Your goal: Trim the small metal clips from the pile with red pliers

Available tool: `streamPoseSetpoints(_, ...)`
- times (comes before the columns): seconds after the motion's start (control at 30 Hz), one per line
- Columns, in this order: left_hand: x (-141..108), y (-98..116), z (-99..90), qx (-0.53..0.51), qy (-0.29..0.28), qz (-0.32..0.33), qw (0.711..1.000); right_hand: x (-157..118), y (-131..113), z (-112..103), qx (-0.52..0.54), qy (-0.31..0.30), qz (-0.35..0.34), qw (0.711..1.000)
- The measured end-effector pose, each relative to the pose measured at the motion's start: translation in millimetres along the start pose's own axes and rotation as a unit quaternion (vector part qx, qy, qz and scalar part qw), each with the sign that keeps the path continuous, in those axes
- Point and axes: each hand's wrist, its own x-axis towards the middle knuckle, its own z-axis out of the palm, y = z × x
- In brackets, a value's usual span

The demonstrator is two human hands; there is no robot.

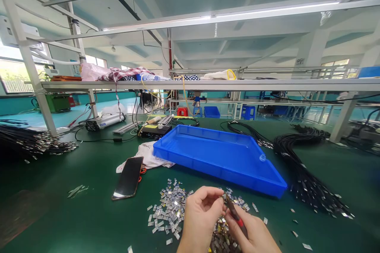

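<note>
My left hand (202, 213) is closed in a pinch at the bottom middle, with its fingertips around something too small to make out. Beside it on the right, my right hand (247, 227) is wrapped round a dark tool with a red band (236, 214). The tool's narrow tip meets the left fingertips. Many small silvery pieces (170, 207) lie scattered on the green table to the left of my hands and behind them. Below and between my hands is a heap of darker, brassy metal pieces (221, 237).
Behind my hands stands a blue tray (213, 154). A phone (128, 178) lies at the left beside a white cloth (148, 154) and red-handled scissors (141, 176). Black cable bundles lie at the far left (26, 140) and right (299, 166). A shelf (208, 85) spans the back.
</note>
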Motion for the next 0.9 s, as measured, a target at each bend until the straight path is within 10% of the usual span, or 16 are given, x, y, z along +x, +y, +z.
streamPoseSetpoints(0.9,-0.5,1.8,0.7,0.029,-0.024,-0.035,0.999,3.1,-5.6,-11.0,-0.018,-0.139,0.060,0.988)
